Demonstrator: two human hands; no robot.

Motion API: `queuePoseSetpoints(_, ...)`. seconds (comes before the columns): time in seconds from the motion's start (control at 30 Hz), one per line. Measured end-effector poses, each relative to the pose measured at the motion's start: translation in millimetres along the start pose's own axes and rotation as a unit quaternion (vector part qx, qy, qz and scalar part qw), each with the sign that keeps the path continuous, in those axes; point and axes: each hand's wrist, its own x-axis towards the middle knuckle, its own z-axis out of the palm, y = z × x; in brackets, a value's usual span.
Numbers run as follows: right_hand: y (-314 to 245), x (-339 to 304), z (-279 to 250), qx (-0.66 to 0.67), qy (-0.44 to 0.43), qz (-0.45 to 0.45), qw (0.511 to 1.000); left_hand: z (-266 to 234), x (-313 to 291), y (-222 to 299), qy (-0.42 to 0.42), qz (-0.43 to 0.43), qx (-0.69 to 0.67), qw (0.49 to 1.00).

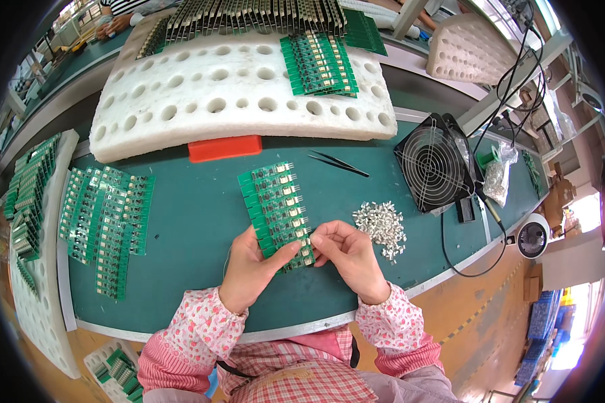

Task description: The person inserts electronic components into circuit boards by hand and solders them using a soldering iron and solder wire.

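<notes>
A green circuit board panel with rows of white parts and metal pins along its right edge is held tilted above the bench. My left hand grips its lower end, thumb across the face. At the panel's lower right edge, my right hand has thumb and forefinger pinched together; whatever is between the tips is hidden. Just right of that hand lies a pile of small white components. Black tweezers rest on the bench beyond the panel.
More board panels lie at the left. A white foam block with holes carries stacked boards at the back; a red tray shows under it. A black fan and a cabled soldering iron are at the right.
</notes>
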Motion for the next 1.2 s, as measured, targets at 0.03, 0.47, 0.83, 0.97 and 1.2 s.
queuePoseSetpoints(0.03,0.7,-0.4,0.6,-0.007,0.006,-0.008,1.0,-0.4,-0.2,-0.9,-0.001,-0.001,0.008,1.0)
queuePoseSetpoints(0.47,8.8,-4.1,6.1,-0.115,0.073,-0.085,0.987,4.1,-4.0,-1.0,-0.009,0.018,0.023,1.0)
queuePoseSetpoints(0.83,-10.9,-15.4,-36.0,-0.398,0.239,-0.235,0.854,-2.7,2.0,2.3,0.01,0.012,-0.027,1.0)
queuePoseSetpoints(0.97,-13.2,-21.2,-46.9,-0.549,0.131,-0.328,0.758,0.5,2.5,3.3,0.001,0.005,-0.034,0.999)
queuePoseSetpoints(1.2,-1.5,-16.8,-37.5,-0.605,0.096,-0.336,0.715,-1.2,1.8,-0.6,0.001,-0.004,-0.036,0.999)
